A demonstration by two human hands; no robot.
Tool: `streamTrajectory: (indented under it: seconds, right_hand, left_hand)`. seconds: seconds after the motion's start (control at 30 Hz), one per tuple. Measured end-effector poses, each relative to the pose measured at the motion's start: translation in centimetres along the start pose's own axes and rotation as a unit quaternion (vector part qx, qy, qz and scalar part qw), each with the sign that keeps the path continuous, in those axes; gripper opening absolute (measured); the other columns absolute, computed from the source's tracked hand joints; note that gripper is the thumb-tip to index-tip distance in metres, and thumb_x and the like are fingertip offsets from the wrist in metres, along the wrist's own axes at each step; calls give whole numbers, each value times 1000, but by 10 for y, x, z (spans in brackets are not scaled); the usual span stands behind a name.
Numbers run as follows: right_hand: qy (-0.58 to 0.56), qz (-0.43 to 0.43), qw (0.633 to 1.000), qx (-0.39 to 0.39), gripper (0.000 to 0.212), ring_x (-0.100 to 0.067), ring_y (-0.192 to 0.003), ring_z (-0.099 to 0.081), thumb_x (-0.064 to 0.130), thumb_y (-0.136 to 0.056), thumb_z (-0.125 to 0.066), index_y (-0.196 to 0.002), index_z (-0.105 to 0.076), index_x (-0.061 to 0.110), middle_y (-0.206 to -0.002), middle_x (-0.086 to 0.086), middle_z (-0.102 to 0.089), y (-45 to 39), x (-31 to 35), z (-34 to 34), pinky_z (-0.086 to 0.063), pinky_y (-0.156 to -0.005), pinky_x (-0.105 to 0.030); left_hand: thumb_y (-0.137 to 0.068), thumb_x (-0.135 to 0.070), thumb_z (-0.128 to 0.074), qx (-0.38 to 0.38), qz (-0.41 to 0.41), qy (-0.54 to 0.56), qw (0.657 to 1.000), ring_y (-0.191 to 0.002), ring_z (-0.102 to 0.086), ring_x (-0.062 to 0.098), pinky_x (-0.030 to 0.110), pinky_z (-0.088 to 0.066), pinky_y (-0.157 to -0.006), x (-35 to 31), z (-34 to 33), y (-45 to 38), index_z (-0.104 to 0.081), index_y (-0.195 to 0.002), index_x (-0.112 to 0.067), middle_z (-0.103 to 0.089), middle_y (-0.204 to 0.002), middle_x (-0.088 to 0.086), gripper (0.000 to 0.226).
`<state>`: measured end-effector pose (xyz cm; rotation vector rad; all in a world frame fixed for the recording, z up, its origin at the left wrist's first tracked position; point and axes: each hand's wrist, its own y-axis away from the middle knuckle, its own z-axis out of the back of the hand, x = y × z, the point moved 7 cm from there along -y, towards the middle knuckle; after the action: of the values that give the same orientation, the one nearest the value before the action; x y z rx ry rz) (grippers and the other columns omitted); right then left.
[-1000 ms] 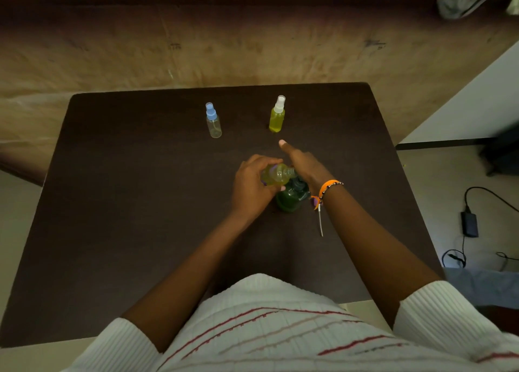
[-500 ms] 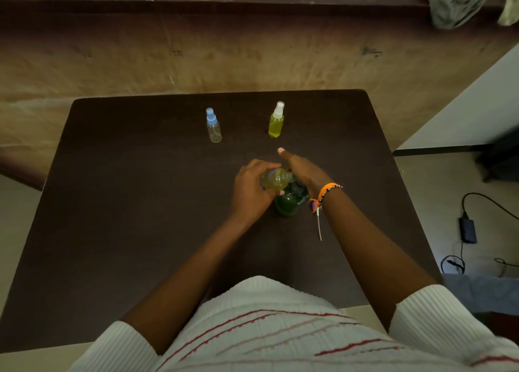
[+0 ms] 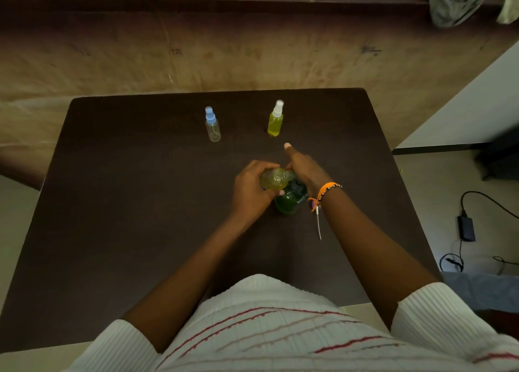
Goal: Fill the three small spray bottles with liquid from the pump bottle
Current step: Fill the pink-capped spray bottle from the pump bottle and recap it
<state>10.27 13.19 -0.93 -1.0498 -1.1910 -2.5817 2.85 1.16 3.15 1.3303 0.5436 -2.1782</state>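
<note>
A green pump bottle point(image 3: 289, 200) stands in the middle of the dark table point(image 3: 126, 203). My left hand point(image 3: 250, 189) grips a small uncapped spray bottle point(image 3: 273, 178) holding yellow liquid, tipped on its side against the pump head. My right hand point(image 3: 304, 169) rests on top of the pump, index finger stretched forward; the nozzle is hidden beneath it. Farther back stand a clear spray bottle with a blue cap point(image 3: 212, 124) and a yellow-filled spray bottle with a white cap point(image 3: 275, 120).
A stained brown wall rises behind the table. Crumpled cloth point(image 3: 452, 0) lies on a ledge at the top right. On the floor to the right are a black charger with cables point(image 3: 466, 228). A white surface point(image 3: 471, 110) borders the table's right side.
The view has shifted slightly, so everything sits a little lower in the frame. Both hands stay on the small bottle and pump with barely any movement.
</note>
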Motion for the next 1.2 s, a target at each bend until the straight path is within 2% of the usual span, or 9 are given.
streamTrajectory:
  seconds: [0.13, 0.23, 0.33, 0.43, 0.53, 0.73, 0.9, 1.03, 1.2]
  right_hand:
    - [7, 11, 1000, 13, 111, -35, -120, -56, 85, -58, -24, -124, -60, 2, -111, -13, -54, -6, -3, -1, -44, -102, -46]
    - [0, 6, 1000, 11, 108, -34, -117, -57, 83, -61, -23, -118, -62, 0, -122, -16, -60, -3, -2, 0, -43, -103, -48]
    - [0, 14, 1000, -7, 96, -32, -112, -58, 78, -73, -26, -118, -64, 2, -126, -18, -61, 2, 0, 2, -43, -103, -48]
    - [22, 24, 998, -53, 77, -35, -120, -53, 66, -90, -33, -125, -57, 2, -133, -18, -56, 2, 0, 7, -40, -104, -45]
    - [54, 25, 996, -73, 68, -37, -124, -49, 57, -97, -32, -129, -52, 0, -137, -20, -51, -4, -3, 11, -38, -105, -43]
    - [64, 25, 997, -24, 87, -33, -114, -56, 73, -86, -24, -117, -65, 3, -126, -17, -61, -10, -4, 2, -42, -101, -45]
    - [26, 24, 999, 19, 80, -25, -102, -58, 70, -92, -24, -101, -70, 5, -112, -13, -65, -13, -6, 2, -42, -86, -37]
    - [39, 32, 999, 7, 78, -26, -101, -59, 66, -94, -24, -98, -72, 4, -108, -13, -66, -16, -6, 2, -44, -91, -39]
    - [73, 38, 995, -55, 80, -35, -112, -58, 66, -92, -25, -113, -65, 1, -120, -21, -63, -25, -10, 5, -44, -101, -46]
  left_hand:
    - [-59, -7, -82, 11, 8, 4, 1000, -92, -58, 13, 18, -45, -77, 1, -3, 1, -64, -101, -12, -60, -99, 1, 46]
    - [-61, -7, -81, 20, 18, 2, 1000, -94, -57, 12, 21, -45, -78, 2, -6, 1, -62, -101, -12, -60, -101, 1, 45]
    - [-62, -6, -79, 30, 29, 3, 999, -94, -56, 11, 14, -42, -76, 4, -10, 2, -61, -102, -11, -58, -101, -1, 44]
    - [-62, -4, -79, 35, 35, 5, 999, -94, -56, 11, 11, -40, -75, 7, -13, 2, -60, -102, -11, -56, -100, -2, 44]
    - [-61, -4, -79, 37, 40, 8, 998, -95, -56, 12, 11, -40, -76, 9, -12, 2, -60, -101, -11, -57, -101, -2, 45]
    - [-64, -6, -78, 46, 43, 7, 998, -93, -53, 7, 4, -38, -73, 10, -12, 3, -59, -103, -12, -55, -102, -4, 43]
    - [-65, -5, -77, 44, 46, 9, 998, -92, -53, 7, 5, -38, -73, 9, -12, 3, -58, -102, -11, -55, -101, -4, 43]
    - [-65, -4, -77, 42, 49, 12, 998, -94, -54, 9, 10, -40, -75, 12, -13, 3, -57, -102, -12, -54, -102, -4, 43]
    - [-63, -4, -77, 36, 56, 22, 998, -94, -55, 9, 10, -42, -76, 15, -13, 3, -58, -103, -12, -55, -103, -3, 45]
